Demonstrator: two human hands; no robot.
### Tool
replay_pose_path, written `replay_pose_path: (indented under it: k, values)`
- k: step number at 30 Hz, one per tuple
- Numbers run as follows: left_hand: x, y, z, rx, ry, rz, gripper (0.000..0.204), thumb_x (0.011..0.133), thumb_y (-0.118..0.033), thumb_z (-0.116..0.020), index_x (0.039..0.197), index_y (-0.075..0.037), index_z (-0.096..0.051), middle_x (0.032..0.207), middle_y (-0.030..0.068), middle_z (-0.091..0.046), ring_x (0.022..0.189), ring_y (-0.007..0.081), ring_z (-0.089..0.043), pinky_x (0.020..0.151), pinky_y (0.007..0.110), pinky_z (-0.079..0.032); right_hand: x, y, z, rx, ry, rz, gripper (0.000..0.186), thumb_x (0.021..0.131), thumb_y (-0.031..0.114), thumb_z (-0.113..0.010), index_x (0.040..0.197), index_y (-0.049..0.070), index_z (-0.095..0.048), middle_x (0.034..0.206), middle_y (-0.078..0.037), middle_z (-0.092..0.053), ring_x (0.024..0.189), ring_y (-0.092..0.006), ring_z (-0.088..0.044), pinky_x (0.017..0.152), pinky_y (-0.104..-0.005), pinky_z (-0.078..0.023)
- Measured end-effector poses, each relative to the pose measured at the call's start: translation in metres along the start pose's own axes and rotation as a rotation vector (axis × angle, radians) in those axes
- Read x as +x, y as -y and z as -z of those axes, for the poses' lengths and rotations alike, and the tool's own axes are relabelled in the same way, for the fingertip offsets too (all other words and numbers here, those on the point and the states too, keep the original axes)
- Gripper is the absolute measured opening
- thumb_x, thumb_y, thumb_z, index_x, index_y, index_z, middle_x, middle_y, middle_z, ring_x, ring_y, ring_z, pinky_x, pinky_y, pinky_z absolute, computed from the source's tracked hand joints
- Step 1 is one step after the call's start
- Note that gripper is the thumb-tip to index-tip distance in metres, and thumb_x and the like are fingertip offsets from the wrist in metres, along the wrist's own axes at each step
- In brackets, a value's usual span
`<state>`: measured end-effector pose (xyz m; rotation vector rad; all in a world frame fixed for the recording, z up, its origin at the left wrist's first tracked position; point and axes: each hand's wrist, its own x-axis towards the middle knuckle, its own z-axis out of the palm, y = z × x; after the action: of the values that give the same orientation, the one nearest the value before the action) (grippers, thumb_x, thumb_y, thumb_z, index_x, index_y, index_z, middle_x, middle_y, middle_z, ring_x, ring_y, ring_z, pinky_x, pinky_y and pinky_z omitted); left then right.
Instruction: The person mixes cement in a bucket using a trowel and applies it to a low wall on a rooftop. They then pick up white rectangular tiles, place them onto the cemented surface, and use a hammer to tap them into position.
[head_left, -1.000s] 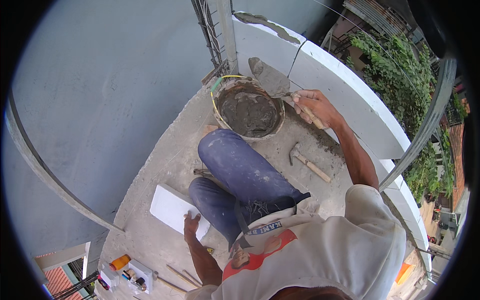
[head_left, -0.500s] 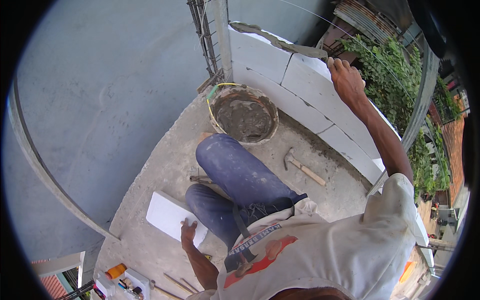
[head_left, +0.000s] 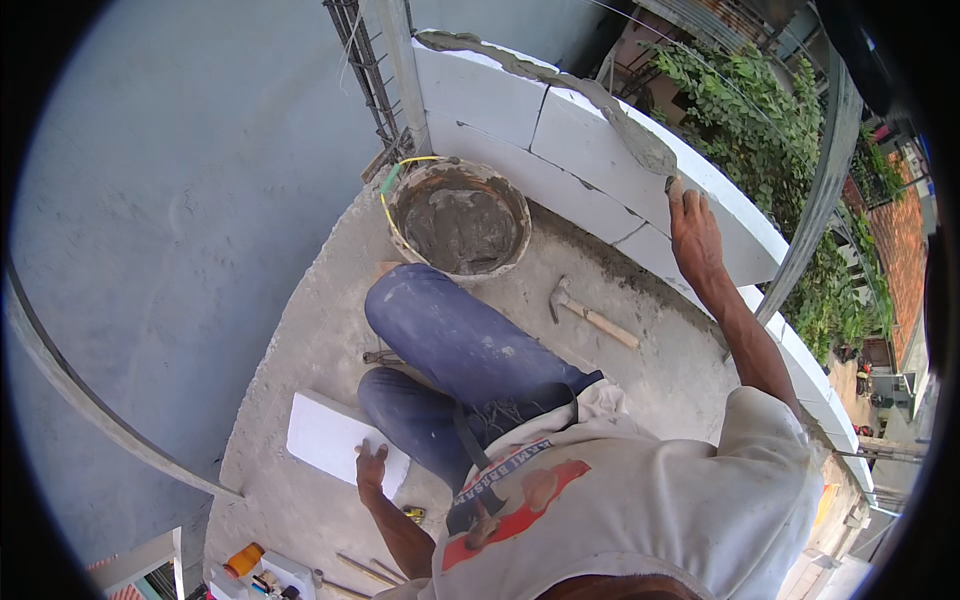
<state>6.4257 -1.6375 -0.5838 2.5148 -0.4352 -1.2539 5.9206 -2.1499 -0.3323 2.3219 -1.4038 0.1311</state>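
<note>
My right hand (head_left: 694,230) is closed round the handle of a trowel (head_left: 652,152) whose blade is coated in grey mortar. The blade lies at the top edge of a low wall of white blocks (head_left: 590,135). A strip of wet mortar (head_left: 520,68) runs along the wall's top from the far end to the blade. My left hand (head_left: 371,466) rests on a loose white block (head_left: 325,432) lying on the floor, its fingers spread on the surface. Beyond my knees stands a bucket (head_left: 528,235) of mortar with a yellow handle.
A hammer (head_left: 600,318) lies between my legs and the wall. Pincers (head_left: 380,357) are by my knee, a tape measure (head_left: 414,514) near my left forearm. An orange jar (head_left: 244,560) and rods (head_left: 365,570) lie at lower left. Rebar (head_left: 368,75) and a metal post (head_left: 402,70) rise behind the bucket.
My right hand and the trowel have drawn nearer along the wall top, and the mortar strip now reaches further toward me. My left hand stays on the loose block. The view has shifted slightly.
</note>
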Motion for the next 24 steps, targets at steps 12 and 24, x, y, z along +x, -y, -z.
replay_pose_path:
  k: [12,24]
  values:
    - [0.007,0.006,0.008,-0.051,0.012,0.016,0.086,0.097,-0.042,-0.068,0.161,0.005,-0.033,0.167,0.0338,-0.027,0.157,0.0389,-0.031,0.127,0.038,-0.026,0.047,0.166,-0.031,0.485,0.391,0.210,0.034,0.099,0.029,-0.068,0.119,0.003,-0.069,0.099,-0.023,-0.075,0.093,-0.0427,-0.074,0.078,-0.0497,-0.061]
    - [0.007,0.008,-0.002,-0.108,0.004,0.062,0.086,0.097,-0.040,-0.068,0.162,0.004,-0.032,0.170,0.0321,-0.021,0.155,0.0395,-0.035,0.125,0.038,-0.030,0.107,0.255,-0.026,-0.072,0.390,0.922,0.017,0.091,0.012,-0.067,0.102,0.016,-0.079,0.093,-0.006,-0.079,0.092,-0.0254,-0.079,0.072,-0.0363,-0.061]
